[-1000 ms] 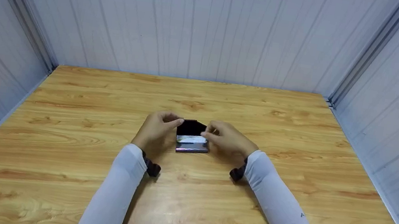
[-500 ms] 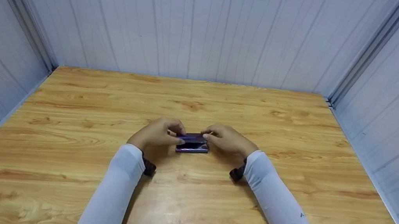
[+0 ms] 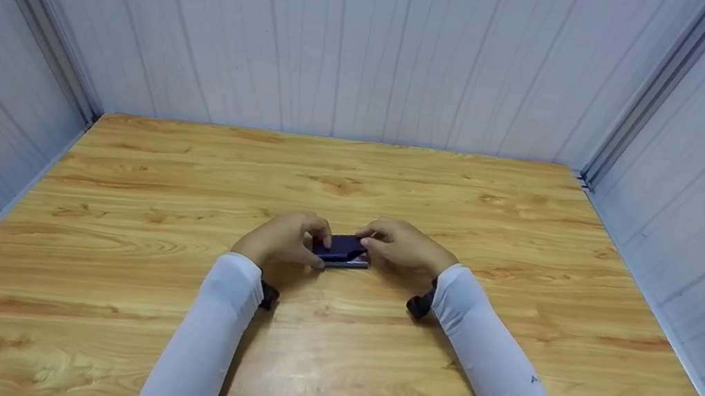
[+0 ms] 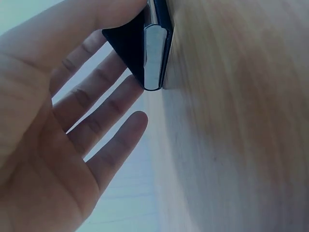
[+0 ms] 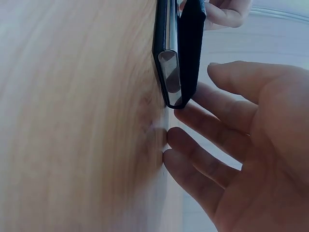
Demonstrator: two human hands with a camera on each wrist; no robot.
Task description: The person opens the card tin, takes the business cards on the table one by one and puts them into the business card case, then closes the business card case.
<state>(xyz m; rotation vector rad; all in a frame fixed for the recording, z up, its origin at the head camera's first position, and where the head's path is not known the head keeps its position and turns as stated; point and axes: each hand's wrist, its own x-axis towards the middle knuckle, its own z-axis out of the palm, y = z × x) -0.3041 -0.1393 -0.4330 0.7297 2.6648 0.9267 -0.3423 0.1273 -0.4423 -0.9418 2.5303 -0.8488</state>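
A dark card case [image 3: 342,245] with a metal body [image 5: 169,72] lies on the wooden table, its black flap [image 5: 190,53] folded partway over and still at an angle to the body. My left hand [image 3: 287,238] holds the case's left side, thumb at the front edge and fingers behind the flap, as the left wrist view shows. At the back right corner is my right hand [image 3: 407,247]. Its fingertips [image 5: 181,113] touch the case near the fold, while the thumb stands apart from it. Whatever lies inside the case is hidden by the flap.
The wooden table top [image 3: 314,360] spreads around the case on all sides. White panelled walls [image 3: 375,48] rise behind it and to the left and right. Black straps with small cameras [image 3: 420,304] sit on both wrists.
The flap stood open with a white card showing in the case; it has since swung forward over the body. My left hand came forward with it. The right hand has hardly moved.
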